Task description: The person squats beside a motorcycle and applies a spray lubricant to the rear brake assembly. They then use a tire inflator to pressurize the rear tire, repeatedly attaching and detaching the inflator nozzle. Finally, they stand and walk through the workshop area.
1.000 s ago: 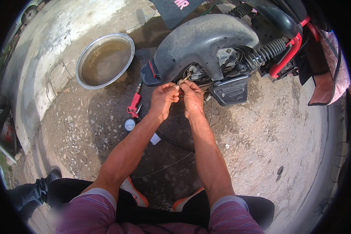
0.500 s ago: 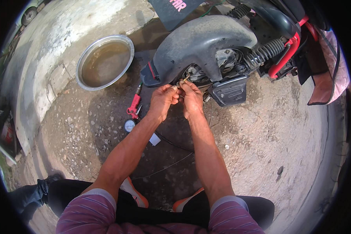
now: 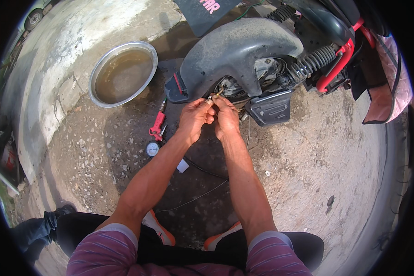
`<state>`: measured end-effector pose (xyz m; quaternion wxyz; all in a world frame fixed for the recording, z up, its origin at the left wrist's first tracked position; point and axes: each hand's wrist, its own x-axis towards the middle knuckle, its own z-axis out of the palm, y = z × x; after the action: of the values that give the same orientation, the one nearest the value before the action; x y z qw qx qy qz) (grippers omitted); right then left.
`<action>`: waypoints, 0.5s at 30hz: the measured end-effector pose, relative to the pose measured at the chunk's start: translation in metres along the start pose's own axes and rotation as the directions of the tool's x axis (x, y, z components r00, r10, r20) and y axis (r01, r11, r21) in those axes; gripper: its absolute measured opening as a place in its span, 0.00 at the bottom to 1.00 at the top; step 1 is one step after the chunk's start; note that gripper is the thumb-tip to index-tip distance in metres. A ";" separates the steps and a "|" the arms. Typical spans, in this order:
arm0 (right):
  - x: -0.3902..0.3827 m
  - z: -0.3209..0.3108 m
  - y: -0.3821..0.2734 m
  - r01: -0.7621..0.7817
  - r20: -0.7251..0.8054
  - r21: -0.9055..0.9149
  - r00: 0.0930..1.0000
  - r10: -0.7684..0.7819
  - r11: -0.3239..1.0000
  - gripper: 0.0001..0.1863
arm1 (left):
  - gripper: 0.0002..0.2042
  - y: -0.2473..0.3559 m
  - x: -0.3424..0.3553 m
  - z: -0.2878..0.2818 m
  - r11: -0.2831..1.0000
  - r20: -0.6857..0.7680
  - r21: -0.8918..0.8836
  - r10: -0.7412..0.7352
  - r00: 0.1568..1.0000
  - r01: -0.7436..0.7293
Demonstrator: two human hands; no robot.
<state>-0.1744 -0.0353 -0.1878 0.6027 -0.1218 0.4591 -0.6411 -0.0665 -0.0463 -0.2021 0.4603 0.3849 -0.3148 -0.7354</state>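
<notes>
Both of my hands are close together at the wheel opening under a black mudguard [image 3: 244, 41] of a two- or three-wheeled vehicle lying or standing low. My right hand [image 3: 227, 117] is closed, with its thumb and finger pinching a thin brass-coloured stem [image 3: 219, 91] that looks like a tyre valve. Right beside it, my left hand [image 3: 195, 118] has its fingertips pressed together around a small pale piece [image 3: 210, 97], too small to name. The fingers hide most of what lies between the hands. Metal hub parts show just behind them.
A metal basin [image 3: 93, 85] of murky water stands at the left. A red air gun [image 3: 158, 125] with a round gauge [image 3: 152, 148] lies by my left forearm. A black hose [image 3: 202, 171] crosses the ground. A black footrest [image 3: 271, 109] and coil spring [image 3: 313, 61] are at the right.
My left thumb and fingertips have shifted slightly up, and the small pale piece shows more clearly at their tips. My right hand has barely moved.
</notes>
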 end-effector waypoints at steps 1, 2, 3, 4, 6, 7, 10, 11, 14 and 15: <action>0.001 0.002 0.001 0.017 -0.031 -0.005 0.999 -0.017 1.000 0.07 | 0.08 -0.001 0.000 0.001 0.996 -0.027 0.070 0.050 0.998 -0.048; 0.001 0.005 0.002 0.033 -0.061 -0.010 0.998 -0.034 0.999 0.07 | 0.08 -0.003 0.001 0.002 0.986 -0.050 0.141 0.101 0.994 -0.093; 0.002 0.006 0.003 0.051 -0.093 -0.017 0.994 -0.052 0.999 0.07 | 0.08 -0.006 0.001 0.003 0.959 -0.053 0.232 0.179 0.982 -0.163; 0.003 0.005 0.004 0.057 -0.087 -0.027 0.994 -0.060 0.998 0.08 | 0.08 -0.009 0.002 0.003 0.919 -0.048 0.321 0.257 0.965 -0.228; 0.007 0.002 0.007 0.072 -0.075 -0.048 0.994 -0.075 0.996 0.08 | 0.09 -0.012 0.001 0.006 0.842 -0.046 0.449 0.354 0.934 -0.298; 0.008 -0.002 0.007 0.073 -0.046 -0.080 0.996 -0.077 0.994 0.08 | 0.09 -0.012 -0.001 0.009 0.817 -0.054 0.489 0.377 0.925 -0.304; 0.007 -0.003 0.005 0.057 0.008 -0.130 0.998 -0.057 0.990 0.09 | 0.13 -0.014 0.002 0.001 0.962 -0.072 0.220 0.179 0.981 -0.159; 0.006 -0.001 0.006 0.040 -0.001 -0.122 0.999 -0.040 0.992 0.09 | 0.14 -0.015 0.003 -0.005 0.996 -0.049 0.055 0.067 0.997 -0.065; -0.002 0.004 -0.004 -0.020 -0.012 -0.105 1.000 0.019 0.994 0.09 | 0.20 -0.013 0.005 -0.010 0.922 0.165 -0.281 -0.227 0.960 0.266; -0.006 0.006 -0.007 -0.045 -0.008 -0.098 0.999 0.044 0.994 0.08 | 0.21 -0.010 0.003 -0.007 0.923 0.160 -0.257 -0.252 0.954 0.286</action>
<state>-0.1735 -0.0339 -0.1776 0.6088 -0.1392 0.4947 -0.6044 -0.0659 -0.0462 -0.2148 0.3838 0.3097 -0.1808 -0.8509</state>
